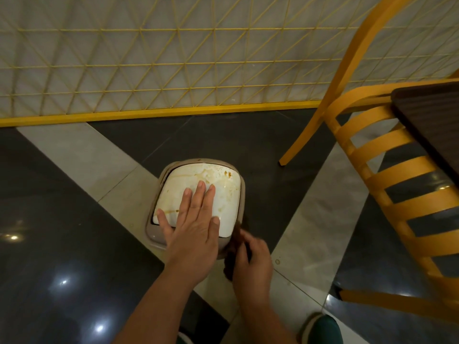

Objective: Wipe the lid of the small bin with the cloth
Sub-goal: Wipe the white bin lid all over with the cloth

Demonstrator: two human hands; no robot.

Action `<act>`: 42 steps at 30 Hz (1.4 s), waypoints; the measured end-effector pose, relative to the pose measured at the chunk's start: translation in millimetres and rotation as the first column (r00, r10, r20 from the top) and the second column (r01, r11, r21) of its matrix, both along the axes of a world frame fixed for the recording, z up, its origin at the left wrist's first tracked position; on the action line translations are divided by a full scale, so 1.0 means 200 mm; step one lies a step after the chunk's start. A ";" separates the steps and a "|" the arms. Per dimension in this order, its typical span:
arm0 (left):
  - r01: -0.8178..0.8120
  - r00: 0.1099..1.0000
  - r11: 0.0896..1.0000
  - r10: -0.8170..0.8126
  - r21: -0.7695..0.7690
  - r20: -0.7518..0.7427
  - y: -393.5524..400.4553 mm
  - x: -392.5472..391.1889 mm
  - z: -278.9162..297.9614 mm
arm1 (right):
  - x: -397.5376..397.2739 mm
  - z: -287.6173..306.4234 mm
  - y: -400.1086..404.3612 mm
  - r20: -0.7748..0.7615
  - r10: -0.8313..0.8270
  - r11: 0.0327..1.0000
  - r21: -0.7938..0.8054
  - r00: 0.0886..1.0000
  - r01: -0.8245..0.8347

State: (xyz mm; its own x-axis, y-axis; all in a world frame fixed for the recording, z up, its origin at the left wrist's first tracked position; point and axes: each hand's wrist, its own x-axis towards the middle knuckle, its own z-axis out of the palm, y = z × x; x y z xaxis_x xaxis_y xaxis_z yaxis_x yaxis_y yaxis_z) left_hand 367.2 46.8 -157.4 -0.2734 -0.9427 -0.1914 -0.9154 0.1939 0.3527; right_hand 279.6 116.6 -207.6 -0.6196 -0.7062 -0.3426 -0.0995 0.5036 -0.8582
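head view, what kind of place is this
Probably a cafe or restaurant dining area: a yellow chair tucked at a dark table, polished tile floor, and a food-stained bin lid.

Bare forearms with no sleeves, green shoe [323, 328] with a pale toe cap at lower right

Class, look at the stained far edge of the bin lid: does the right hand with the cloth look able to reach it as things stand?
Probably yes. The right hand grips the cloth beside the lid; the left hand lies flat on the near part, leaving the stains uncovered.
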 end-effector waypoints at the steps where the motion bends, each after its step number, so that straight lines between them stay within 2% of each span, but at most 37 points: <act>1: 0.001 1.000 1.000 -0.001 0.000 -0.002 0.00 0.00 0.00 | 0.02 0.00 0.06 -0.007 0.031 1.000 0.004 1.000 -0.031; 4: 0.005 1.000 1.000 -0.005 -0.005 -0.003 0.00 0.01 0.00 | 0.00 -0.01 0.08 -0.127 0.114 0.993 0.031 0.985 -0.111; 8: 0.023 1.000 0.999 -0.023 -0.030 0.009 0.00 0.01 -0.02 | -0.14 -0.01 -0.16 -0.336 0.167 0.986 0.055 0.927 -0.157; 11: 0.017 1.000 0.999 -0.017 -0.029 0.011 0.00 0.01 -0.02 | -0.19 -0.01 -0.26 -0.395 0.218 0.976 0.113 0.893 -0.188; 17: 0.006 1.000 1.000 -0.005 -0.020 0.023 0.00 0.00 0.00 | -0.05 0.00 0.07 -0.282 0.229 0.973 0.063 0.932 -0.221; 25: -0.003 1.000 1.000 0.003 -0.026 0.017 0.00 -0.01 0.00 | -0.19 0.01 -0.28 -0.322 0.144 0.988 0.105 0.936 -0.115; 29: -0.011 1.000 1.000 0.012 -0.017 0.009 -0.01 -0.02 0.00 | -0.10 0.02 -0.13 -0.252 0.100 0.994 0.055 0.963 -0.089; 33: -0.013 1.000 1.000 0.014 -0.013 0.025 -0.01 -0.01 0.01 | 0.07 -0.01 0.11 -0.052 0.053 0.998 0.035 0.997 -0.051; 36: -0.009 1.000 1.000 0.009 -0.013 0.023 -0.01 -0.02 0.01 | 0.10 -0.04 0.12 -0.074 0.044 0.999 -0.003 0.996 -0.045; 42: -0.006 1.000 1.000 0.007 -0.027 0.008 -0.01 -0.02 -0.01 | 0.00 -0.05 -0.01 -0.045 -0.104 0.994 -0.042 0.994 0.102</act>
